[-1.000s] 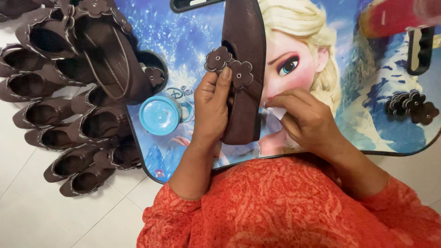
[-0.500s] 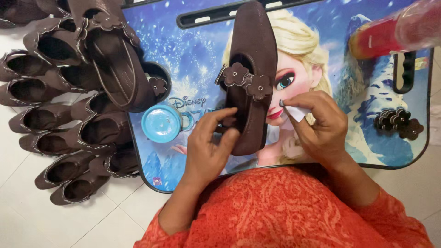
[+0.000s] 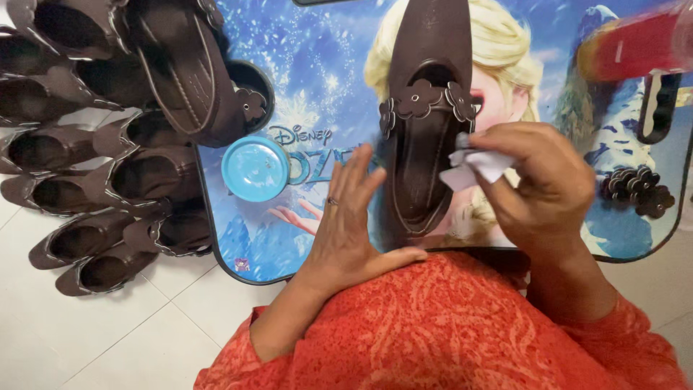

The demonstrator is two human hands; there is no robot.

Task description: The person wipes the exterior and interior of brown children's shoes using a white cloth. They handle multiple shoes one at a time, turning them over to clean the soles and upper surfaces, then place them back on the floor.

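Note:
A dark brown shoe (image 3: 427,79) with flower trims across its opening lies lengthwise on a blue printed lap table (image 3: 317,87). My left hand (image 3: 346,224) rests flat and open against the shoe's left side near the heel, fingers spread. My right hand (image 3: 538,184) pinches a small white cloth (image 3: 476,165) and presses it to the shoe's right edge, just below the flowers. A ring shows on my left hand.
Several more brown shoes (image 3: 94,166) are heaped on the white tiled floor and the table's left end. A round light-blue lid (image 3: 254,168) sits on the table. Loose brown flower trims (image 3: 639,189) lie at right, below a blurred red bottle (image 3: 635,45).
The shoe now lies with its opening facing up and flowers across it. My left hand has let go and lies flat beside it. My right hand has brought the cloth to its edge.

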